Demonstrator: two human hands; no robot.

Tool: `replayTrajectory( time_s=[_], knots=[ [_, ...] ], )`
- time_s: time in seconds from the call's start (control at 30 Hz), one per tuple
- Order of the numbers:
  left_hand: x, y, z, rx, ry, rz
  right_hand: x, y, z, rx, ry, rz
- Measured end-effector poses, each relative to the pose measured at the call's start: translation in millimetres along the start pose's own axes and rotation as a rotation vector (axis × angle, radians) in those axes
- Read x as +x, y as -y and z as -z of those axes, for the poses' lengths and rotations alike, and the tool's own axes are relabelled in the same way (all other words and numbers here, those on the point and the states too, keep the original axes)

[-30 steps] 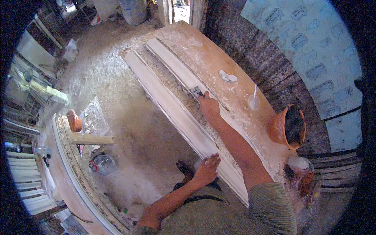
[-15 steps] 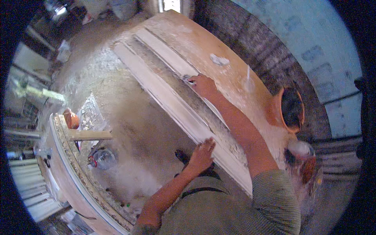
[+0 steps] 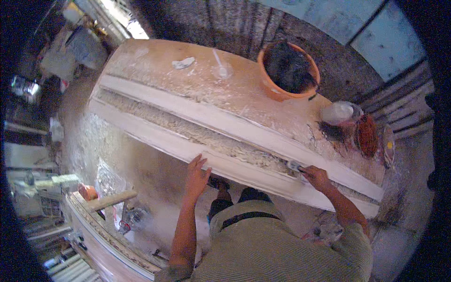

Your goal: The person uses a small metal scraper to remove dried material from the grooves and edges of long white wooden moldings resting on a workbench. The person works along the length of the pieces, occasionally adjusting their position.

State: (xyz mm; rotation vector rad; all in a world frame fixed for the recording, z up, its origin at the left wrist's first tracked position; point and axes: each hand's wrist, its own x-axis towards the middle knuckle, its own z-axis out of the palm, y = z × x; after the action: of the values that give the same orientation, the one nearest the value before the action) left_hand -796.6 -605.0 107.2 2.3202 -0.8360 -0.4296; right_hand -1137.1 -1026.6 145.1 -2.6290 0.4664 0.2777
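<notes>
Two long whitish strips lie side by side across the table, the far strip [image 3: 197,110] and the near strip [image 3: 244,174]. Between them runs a groove [image 3: 221,143] with a rough, fibrous, crumbly fill. My right hand [image 3: 315,177] is closed round a small tool with a pale flat head [image 3: 294,165], whose exact kind I cannot make out. Its head meets the groove toward the strips' right end. My left hand [image 3: 198,176] has its fingers extended, touching the near edge of the near strip.
An orange bucket [image 3: 286,94] with dark contents stands at the table's far side. Right of it are a whitish container [image 3: 336,113] and a reddish-brown bundle [image 3: 366,135]. White scraps [image 3: 183,63] lie on the orange-brown tabletop [image 3: 159,56]. A wooden bar [image 3: 112,200] juts from a bench at left.
The view has turned, so the strips lie more crosswise. My right hand has moved with its tool along the groove toward the near right end. My left hand stays at the near strip's edge.
</notes>
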Motion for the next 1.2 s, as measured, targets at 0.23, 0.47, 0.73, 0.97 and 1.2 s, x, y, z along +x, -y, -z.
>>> replayTrajectory(
  time_s=[0.23, 0.47, 0.73, 0.97, 1.2],
  knots=[
    [-33.4, -79.1, -30.7, -0.356, -0.030, 0.242, -46.9, -67.3, 3.4, 0.026, -0.027, 0.061],
    [-25.9, -121.8, -41.4, -0.525, 0.061, 0.230, 93.5, 37.5, -22.2, 0.017, 0.070, 0.144],
    [87.0, -101.3, -38.3, -1.278, 0.155, 0.508, 185.0, 223.9, -55.5, 0.637, -0.254, 0.269],
    [157.4, -103.1, -26.2, -0.528, 0.765, 0.094, 105.1, 161.3, -74.8, 0.927, -0.729, -0.516],
    [163.2, -134.3, -62.9, 0.389, 0.813, -0.840, -41.9, 164.2, -125.8, 1.227, -1.192, -1.094]
  ],
)
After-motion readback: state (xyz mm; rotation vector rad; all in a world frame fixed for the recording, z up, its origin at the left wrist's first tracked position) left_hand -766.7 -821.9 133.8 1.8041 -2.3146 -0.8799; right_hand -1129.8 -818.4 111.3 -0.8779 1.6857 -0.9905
